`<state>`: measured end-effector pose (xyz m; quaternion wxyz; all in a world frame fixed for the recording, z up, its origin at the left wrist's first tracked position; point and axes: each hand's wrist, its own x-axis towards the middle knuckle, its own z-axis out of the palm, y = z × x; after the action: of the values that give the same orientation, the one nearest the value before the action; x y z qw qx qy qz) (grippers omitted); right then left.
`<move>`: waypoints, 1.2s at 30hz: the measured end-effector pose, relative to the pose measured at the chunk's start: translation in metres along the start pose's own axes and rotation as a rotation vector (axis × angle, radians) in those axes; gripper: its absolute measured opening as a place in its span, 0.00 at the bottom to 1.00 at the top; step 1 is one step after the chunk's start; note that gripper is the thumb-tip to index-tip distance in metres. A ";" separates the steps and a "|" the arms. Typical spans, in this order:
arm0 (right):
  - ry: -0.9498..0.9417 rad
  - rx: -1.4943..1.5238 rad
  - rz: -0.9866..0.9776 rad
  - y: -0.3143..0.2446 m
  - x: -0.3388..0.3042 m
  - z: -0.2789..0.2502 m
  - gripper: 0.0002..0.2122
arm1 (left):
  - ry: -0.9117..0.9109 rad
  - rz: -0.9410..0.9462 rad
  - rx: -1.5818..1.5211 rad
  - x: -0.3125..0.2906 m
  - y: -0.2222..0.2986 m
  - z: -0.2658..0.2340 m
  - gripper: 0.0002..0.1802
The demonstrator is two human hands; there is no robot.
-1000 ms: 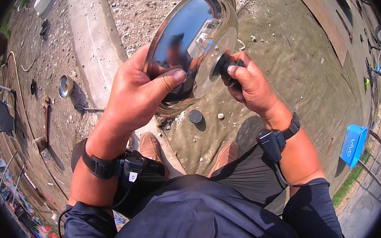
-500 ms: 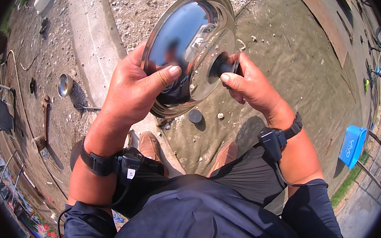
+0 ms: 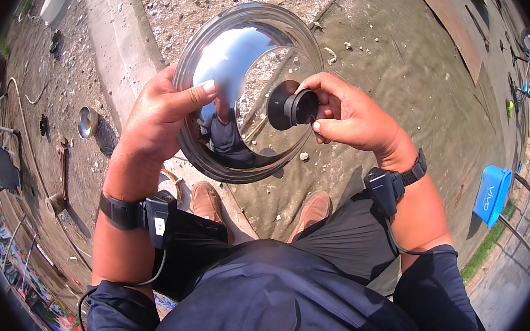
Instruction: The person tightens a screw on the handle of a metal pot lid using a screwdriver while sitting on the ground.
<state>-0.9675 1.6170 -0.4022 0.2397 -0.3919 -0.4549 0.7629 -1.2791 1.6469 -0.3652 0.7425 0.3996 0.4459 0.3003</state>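
Two hands hold one shiny metal lid (image 3: 243, 98) up in front of the person, high above the ground. The left hand (image 3: 157, 121) grips the rim of the lid on its left side, with the thumb lying over the polished dome and the other fingers hidden behind it. The right hand (image 3: 352, 117) is closed around the black knob (image 3: 291, 106) near the middle of the lid, with thumb and fingers pinching it from the right.

I think the main risk is a slip. The dome is smooth like a mirror, and the left hand holds only a small part of the rim, so the lid could turn or slide out if the right hand twists the knob hard. If it falls, it would drop onto the rough concrete ground (image 3: 395, 72) just beyond the brown shoes (image 3: 310, 209) under the hands, and it may get a dent. If the knob is loose, and I cannot tell this, it could come off in the right hand and roll away among the small stones below. Sun glare on the metal may also disturb the eyes.

To the left of the left hand, well apart, a small metal bowl (image 3: 86, 121) lies on the ground.
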 end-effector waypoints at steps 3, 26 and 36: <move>0.015 -0.030 -0.053 -0.004 -0.001 0.004 0.22 | -0.001 -0.015 -0.009 0.003 0.001 0.001 0.20; 0.314 -0.541 -0.009 0.021 0.022 0.010 0.10 | 0.267 0.623 1.324 0.009 -0.047 0.045 0.32; 0.274 -0.304 -0.193 0.019 0.026 0.032 0.11 | 0.005 0.017 0.939 0.011 -0.047 0.053 0.23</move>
<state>-1.0091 1.6107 -0.4203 0.3093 -0.4784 -0.5630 0.5987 -1.2223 1.6151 -0.3950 0.4776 0.6953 0.5321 0.0733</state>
